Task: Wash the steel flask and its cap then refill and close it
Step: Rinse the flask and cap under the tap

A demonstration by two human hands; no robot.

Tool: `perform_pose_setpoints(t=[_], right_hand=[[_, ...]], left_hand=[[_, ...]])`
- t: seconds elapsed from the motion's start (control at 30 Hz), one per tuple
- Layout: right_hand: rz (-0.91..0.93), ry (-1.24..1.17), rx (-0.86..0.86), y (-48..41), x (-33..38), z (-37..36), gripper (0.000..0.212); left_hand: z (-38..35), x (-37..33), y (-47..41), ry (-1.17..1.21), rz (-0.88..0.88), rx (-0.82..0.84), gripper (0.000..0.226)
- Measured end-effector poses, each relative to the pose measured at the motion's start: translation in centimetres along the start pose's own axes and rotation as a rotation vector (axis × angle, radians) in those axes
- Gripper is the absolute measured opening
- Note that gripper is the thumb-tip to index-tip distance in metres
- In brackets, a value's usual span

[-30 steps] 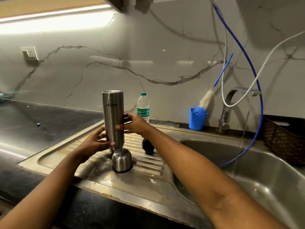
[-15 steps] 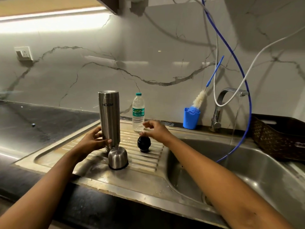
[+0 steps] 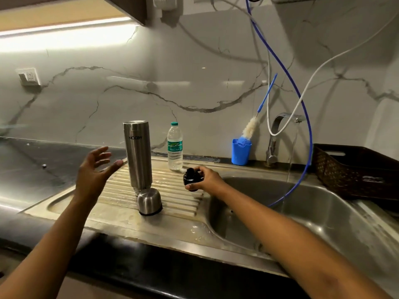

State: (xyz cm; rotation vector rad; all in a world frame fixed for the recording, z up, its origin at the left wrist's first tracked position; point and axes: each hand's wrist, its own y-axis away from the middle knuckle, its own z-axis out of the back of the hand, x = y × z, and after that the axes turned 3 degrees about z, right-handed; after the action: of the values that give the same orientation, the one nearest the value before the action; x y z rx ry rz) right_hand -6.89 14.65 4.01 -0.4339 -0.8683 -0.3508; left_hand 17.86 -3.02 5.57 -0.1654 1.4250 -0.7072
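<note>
Now your right hand (image 3: pixel 207 180) grips the black stopper (image 3: pixel 192 179) right of centre, while the steel flask (image 3: pixel 137 156) stands upside down mid-frame, axis vertical, nearer your spread, empty left hand (image 3: pixel 95 169).

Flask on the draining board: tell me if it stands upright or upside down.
Upside down: lettering on the flask is inverted, and its closed base faces up.
</note>
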Motion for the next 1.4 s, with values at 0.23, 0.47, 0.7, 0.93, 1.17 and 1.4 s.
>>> perform_pose_setpoints(t=[0.23, 0.47, 0.7, 0.93, 1.17, 1.4], right_hand=[[-0.117, -0.011, -0.086, 4.9, -4.0, 7.0, 0.066], [-0.360, -0.134, -0.311, 8.0, -11.4, 15.1, 0.051], [-0.446, -0.369, -0.504, 8.3, -15.7, 19.0, 0.035], [-0.423, -0.398, -0.562, 7.2, -18.9, 19.7, 0.043], [-0.365, -0.420, -0.500, 7.6, -19.5, 19.5, 0.045], [-0.359, -0.442, -0.450, 8.2, -18.9, 19.7, 0.045]], left_hand=[[-9.7, -7.8, 4.2, -0.068, -0.176, 0.435, 0.027], [-28.1, -8.2, 5.4, -0.044, 0.203, 0.838, 0.017], [-40.5, -9.0, 8.1, 0.002, 0.376, 0.939, 0.036], [-44.0, -7.8, 8.8, 0.412, 0.590, 0.886, 0.030], [-43.2, -6.6, 8.5, 0.452, 0.560, 0.886, 0.029], [-42.9, -6.6, 8.7, 0.410, 0.464, 0.862, 0.025]])
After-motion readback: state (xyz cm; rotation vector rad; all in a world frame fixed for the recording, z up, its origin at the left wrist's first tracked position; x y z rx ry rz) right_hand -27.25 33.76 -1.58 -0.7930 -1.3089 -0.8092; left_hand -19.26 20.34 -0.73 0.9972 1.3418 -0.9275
